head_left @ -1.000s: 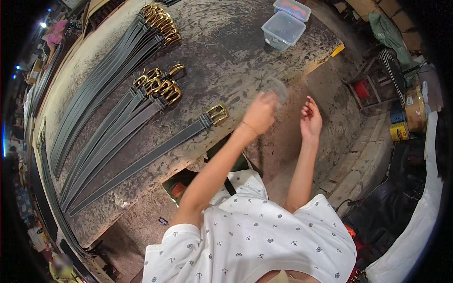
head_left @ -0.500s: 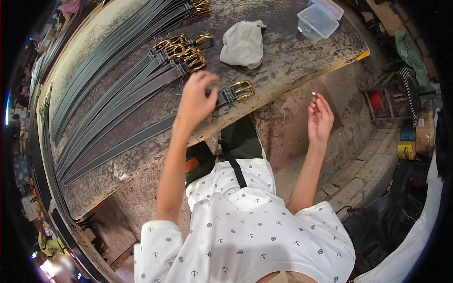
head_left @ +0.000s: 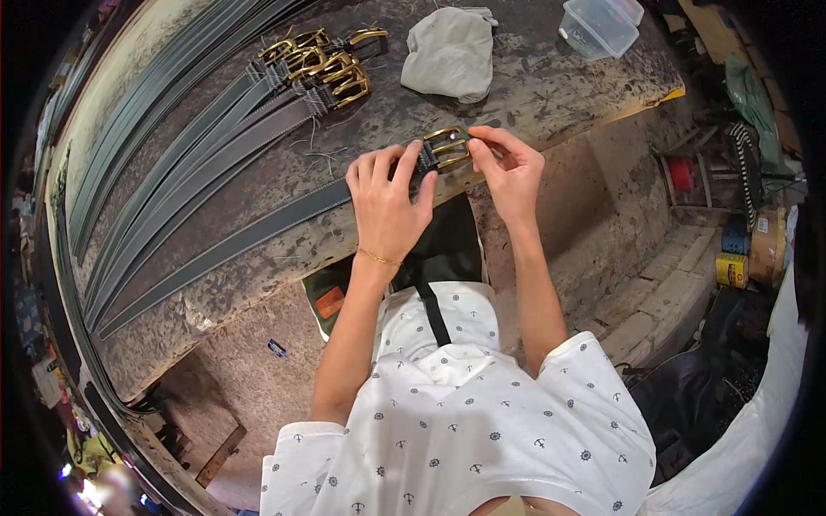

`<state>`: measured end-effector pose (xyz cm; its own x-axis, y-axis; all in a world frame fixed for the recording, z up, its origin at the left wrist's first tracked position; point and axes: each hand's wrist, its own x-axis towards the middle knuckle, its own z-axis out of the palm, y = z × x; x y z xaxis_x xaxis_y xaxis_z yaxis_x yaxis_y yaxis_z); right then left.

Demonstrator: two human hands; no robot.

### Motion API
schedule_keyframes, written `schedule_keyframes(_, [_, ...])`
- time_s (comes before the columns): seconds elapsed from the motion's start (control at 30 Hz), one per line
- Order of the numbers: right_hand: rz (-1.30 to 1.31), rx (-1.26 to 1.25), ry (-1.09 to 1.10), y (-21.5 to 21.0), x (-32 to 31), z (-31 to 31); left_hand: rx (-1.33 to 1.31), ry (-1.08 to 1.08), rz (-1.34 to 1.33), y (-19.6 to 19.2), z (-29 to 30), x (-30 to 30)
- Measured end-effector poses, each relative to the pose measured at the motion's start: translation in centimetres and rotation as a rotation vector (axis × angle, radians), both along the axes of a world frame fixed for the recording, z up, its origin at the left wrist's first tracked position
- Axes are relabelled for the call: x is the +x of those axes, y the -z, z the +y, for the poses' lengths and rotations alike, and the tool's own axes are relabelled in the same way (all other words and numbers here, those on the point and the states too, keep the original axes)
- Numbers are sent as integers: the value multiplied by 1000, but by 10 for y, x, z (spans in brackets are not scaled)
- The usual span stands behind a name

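A dark grey leather belt (head_left: pixel 258 229) lies along the near edge of the workbench, its gold buckle (head_left: pixel 449 148) at the right end. My left hand (head_left: pixel 380 185) is over the belt just left of the buckle, fingers on its far side and thumb on the near side, holding it down. With thumb and index finger pinched, my right hand (head_left: pixel 514 172) is at the buckle's right edge. Whatever small thing sits between those fingertips is too small to make out; a bit of green shows there.
Several grey belts (head_left: pixel 215 138) with gold buckles (head_left: pixel 323 64) lie fanned across the bench (head_left: pixel 379 103). A crumpled light grey cloth (head_left: pixel 449 53) and a clear plastic box (head_left: pixel 600 27) are farther back. Loose threads lie about. A stool-like frame (head_left: pixel 688 176) stands at the right.
My left hand has moved right and come down onto the belt. My right hand has swung in from the right to the buckle. The view has shifted slightly.
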<state>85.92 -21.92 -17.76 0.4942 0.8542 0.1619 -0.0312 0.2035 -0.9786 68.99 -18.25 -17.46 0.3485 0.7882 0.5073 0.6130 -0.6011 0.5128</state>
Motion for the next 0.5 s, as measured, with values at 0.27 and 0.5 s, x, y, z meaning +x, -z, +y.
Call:
schedule_keyframes(0.27, [-372,14,-82,14,-3,4,16,116,6,13,8,-7])
schedule_keyframes(0.5, [-568,94,-88,13,-2,8,20,107,-27,17,9,-6])
